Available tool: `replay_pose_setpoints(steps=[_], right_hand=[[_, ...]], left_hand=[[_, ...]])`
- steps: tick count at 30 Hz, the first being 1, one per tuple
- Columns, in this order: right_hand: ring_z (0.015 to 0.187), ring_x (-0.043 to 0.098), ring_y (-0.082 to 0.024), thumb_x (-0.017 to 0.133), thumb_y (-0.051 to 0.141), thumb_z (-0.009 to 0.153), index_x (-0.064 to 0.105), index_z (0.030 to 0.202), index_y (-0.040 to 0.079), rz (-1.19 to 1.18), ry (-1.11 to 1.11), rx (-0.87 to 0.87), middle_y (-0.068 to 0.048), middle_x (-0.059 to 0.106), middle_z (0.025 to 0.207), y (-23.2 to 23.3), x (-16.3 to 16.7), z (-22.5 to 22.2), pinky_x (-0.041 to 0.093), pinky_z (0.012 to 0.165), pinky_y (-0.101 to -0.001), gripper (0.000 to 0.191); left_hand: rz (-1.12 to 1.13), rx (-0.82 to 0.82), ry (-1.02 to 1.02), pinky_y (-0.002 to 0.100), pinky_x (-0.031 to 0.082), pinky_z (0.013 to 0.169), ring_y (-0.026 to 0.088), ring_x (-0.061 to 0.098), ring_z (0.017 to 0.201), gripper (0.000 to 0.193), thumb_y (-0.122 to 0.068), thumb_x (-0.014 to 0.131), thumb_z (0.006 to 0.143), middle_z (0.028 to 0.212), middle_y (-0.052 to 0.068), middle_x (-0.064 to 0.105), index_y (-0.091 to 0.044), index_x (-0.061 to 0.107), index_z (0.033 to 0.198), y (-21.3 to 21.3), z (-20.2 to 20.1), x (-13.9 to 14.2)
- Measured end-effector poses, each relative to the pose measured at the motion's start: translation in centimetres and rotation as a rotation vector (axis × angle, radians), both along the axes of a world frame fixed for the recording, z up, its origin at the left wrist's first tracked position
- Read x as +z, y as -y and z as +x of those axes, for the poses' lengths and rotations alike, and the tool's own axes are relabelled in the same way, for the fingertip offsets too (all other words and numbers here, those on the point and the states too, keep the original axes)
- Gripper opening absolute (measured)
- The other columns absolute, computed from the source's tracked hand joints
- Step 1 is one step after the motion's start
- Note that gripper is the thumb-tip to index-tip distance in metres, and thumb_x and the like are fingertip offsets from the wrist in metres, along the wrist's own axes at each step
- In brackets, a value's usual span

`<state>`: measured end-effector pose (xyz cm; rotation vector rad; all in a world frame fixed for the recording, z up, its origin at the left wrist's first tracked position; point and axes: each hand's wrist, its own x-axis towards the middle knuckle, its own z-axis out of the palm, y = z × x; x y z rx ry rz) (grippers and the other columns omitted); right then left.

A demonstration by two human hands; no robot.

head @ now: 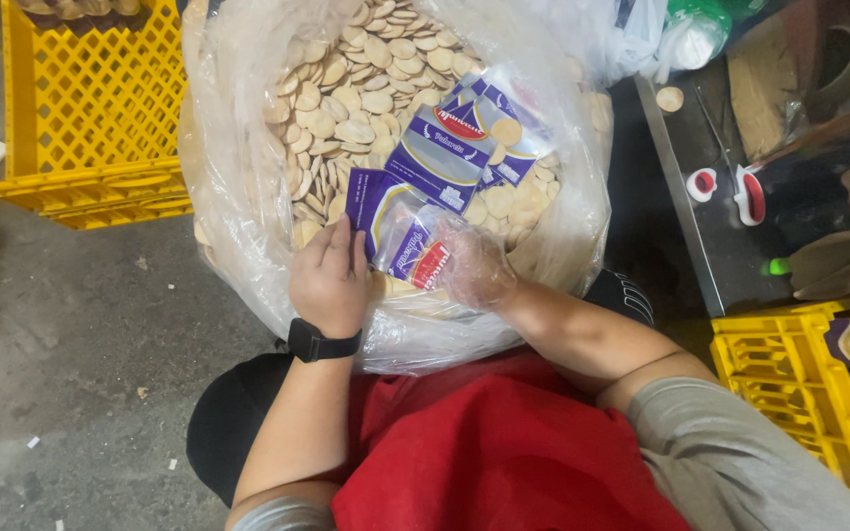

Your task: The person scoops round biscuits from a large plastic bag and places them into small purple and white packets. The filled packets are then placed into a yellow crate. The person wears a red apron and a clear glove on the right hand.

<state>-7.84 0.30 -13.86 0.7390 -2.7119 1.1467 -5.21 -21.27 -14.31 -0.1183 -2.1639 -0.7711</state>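
Far left of grips: yellow plastic crate [91,108] on concrete floor [71,324]. Left hand [332,275], black watch [322,344] on wrist, grip grasping edge of purple-and-white packet [400,236]. Just right, right hand [474,265] in clear plastic glove, grip clenched on same packet's other end. Above both grips: large clear bag [238,197] full of round pale crackers [346,98], more purple packets [464,138] lying atop. Far right: second yellow crate [799,393].

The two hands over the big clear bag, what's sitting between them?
In the head view, a small purple-and-clear packet lies between the left hand and the plastic-gloved right hand, both gripping it above the round crackers.
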Motion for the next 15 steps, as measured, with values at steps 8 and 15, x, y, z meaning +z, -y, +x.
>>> replay_pose_setpoints(steps=[8, 15], right_hand=[[0.100, 0.072, -0.037, 0.061, 0.008, 0.098, 0.061, 0.129, 0.001, -0.095, -0.038, 0.092, -0.022, 0.071, 0.114, 0.3, 0.0, -0.2, 0.058, 0.088, -0.0427, 0.032], [0.105, 0.071, -0.039, 0.061, 0.004, 0.092, 0.062, 0.130, 0.001, -0.023, -0.048, 0.059, -0.024, 0.070, 0.119, -0.3, -1.5, -0.6, 0.058, 0.089, -0.0433, 0.037]], left_hand=[[0.038, 0.026, -0.051, 0.040, 0.056, 0.078, 0.032, 0.069, 0.088, 0.018, -0.008, 0.079, 0.090, 0.100, 0.013, 0.073, -0.004, 0.075, 0.108, -0.2, -0.3, -0.6], [0.515, -0.114, 0.257, 0.031, 0.054, 0.066, 0.018, 0.067, 0.069, 0.009, -0.008, 0.076, 0.092, 0.084, 0.010, 0.071, -0.002, 0.075, 0.100, 0.3, -1.0, -1.6]])
